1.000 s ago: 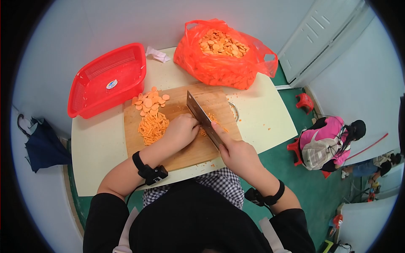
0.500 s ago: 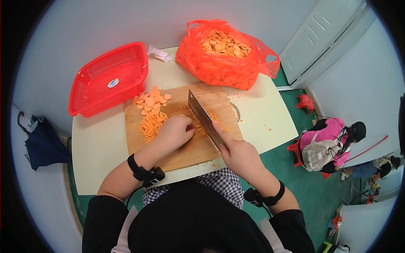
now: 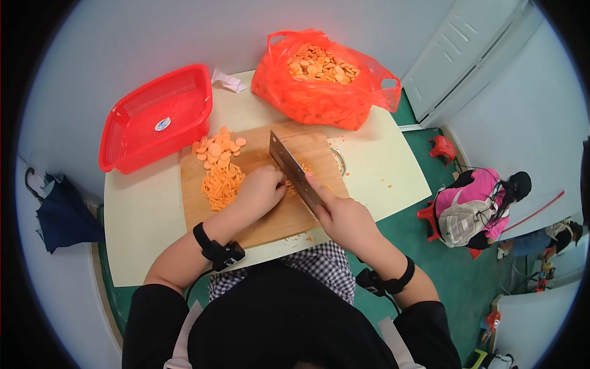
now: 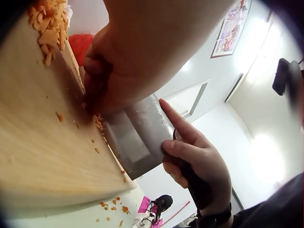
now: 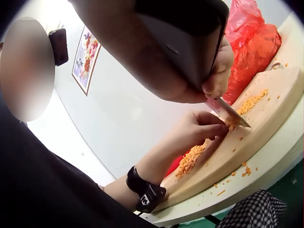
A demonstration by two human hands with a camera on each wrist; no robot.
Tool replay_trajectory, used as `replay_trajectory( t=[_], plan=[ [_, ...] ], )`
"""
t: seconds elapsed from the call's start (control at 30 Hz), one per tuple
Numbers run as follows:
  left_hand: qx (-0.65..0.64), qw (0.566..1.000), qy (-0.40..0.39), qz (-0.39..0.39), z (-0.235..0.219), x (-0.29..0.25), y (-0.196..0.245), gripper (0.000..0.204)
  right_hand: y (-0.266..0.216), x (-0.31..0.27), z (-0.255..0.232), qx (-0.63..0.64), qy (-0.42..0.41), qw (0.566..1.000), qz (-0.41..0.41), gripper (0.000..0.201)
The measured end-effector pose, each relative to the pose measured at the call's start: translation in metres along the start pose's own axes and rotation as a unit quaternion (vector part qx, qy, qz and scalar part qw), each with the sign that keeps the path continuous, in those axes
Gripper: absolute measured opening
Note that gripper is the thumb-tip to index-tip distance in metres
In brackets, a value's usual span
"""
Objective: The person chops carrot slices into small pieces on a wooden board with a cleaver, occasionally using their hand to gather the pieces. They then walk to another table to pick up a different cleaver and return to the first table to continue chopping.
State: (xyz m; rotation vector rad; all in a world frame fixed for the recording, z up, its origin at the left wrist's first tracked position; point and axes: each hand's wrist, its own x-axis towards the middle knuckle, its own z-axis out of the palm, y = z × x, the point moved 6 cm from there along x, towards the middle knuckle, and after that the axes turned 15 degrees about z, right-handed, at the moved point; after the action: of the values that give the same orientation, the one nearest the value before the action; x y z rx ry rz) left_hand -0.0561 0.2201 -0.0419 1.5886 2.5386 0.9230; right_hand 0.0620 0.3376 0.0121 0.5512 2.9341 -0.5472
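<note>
A cleaver [image 3: 294,173] stands on edge over the wooden board [image 3: 316,140], its handle gripped by my right hand [image 3: 345,222], with the index finger laid along the blade. Just left of the blade, my left hand [image 3: 261,189] rests on the board with curled fingers. In the right wrist view the fingertips of the left hand [image 5: 202,129] pinch at small carrot pieces [image 5: 231,124] against the cleaver [image 5: 233,114]; the pieces between them are mostly hidden. Carrot strips [image 3: 222,186] and round carrot slices [image 3: 216,149] lie on the board's left side. Finely cut bits lie beyond the blade.
A red basket [image 3: 157,147] stands at the table's back left. At the back, a red plastic bag [image 3: 310,101] holds carrot slices, with crumpled paper [image 3: 228,80] beside it. An umbrella [image 3: 67,212] leans at left; a seated person [image 3: 473,209] is at right.
My left hand drew back left from the blade, then returned close to it. The cleaver has shifted slightly left, still gripped by my right hand.
</note>
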Motion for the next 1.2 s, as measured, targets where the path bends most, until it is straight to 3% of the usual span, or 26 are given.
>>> replay_trajectory(
  t=[0.67, 1.2],
  plan=[
    [-0.010, 0.999, 0.036, -0.003, -0.002, -0.004, 0.000, 0.016, -0.007, 0.002, 0.003, 0.013, 0.009, 1.000, 0.017, 0.063],
    [-0.006, 1.000, -0.004, -0.015, 0.005, 0.008, 0.000, 0.016, 0.004, 0.004, -0.001, -0.002, 0.057, 0.998, -0.005, 0.060]
  ],
)
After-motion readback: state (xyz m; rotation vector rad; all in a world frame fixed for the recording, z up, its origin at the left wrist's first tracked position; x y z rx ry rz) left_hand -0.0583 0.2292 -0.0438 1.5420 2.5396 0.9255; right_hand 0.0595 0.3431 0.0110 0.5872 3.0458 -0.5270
